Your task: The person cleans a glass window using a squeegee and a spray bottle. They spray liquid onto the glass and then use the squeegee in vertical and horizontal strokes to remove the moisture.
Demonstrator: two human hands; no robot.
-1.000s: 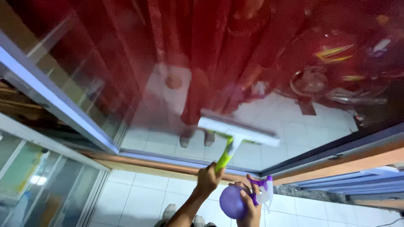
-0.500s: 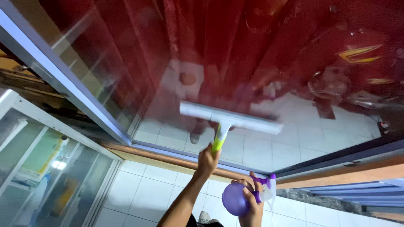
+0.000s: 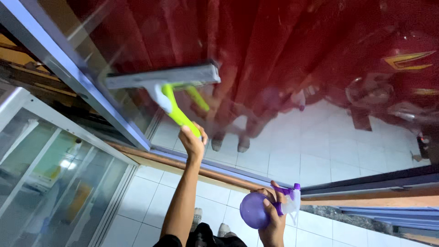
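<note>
the right hand (image 3: 274, 219) is wrapped around a purple spray bottle (image 3: 256, 210), low in the view and close to the person's body; the fingers clasp its neck beside the whitish trigger head with a small purple cap. the round bottle body is translucent purple, and what it holds cannot be told from this view.

the left hand (image 3: 192, 139) is stretched out on a straight arm and is clenched on the lime-green handle of a window squeegee (image 3: 164, 82). the squeegee's long grey-white blade lies flat against the glass door (image 3: 283, 137), tilted slightly, near the door's left edge by the pale blue-grey frame (image 3: 68, 68). a reflection of the handle shows in the pane just beside it.

the glass reflects red curtains (image 3: 256, 41) across its upper part and white floor tiles lower down, together with the person's feet. along the base of the door runs a brown wooden sill (image 3: 151, 158). the floor (image 3: 151, 196) under the person is laid with white square tiles. at the left stands a second glazed panel (image 3: 59, 174) in a white frame, with blurred green and yellow shapes behind it.
</note>
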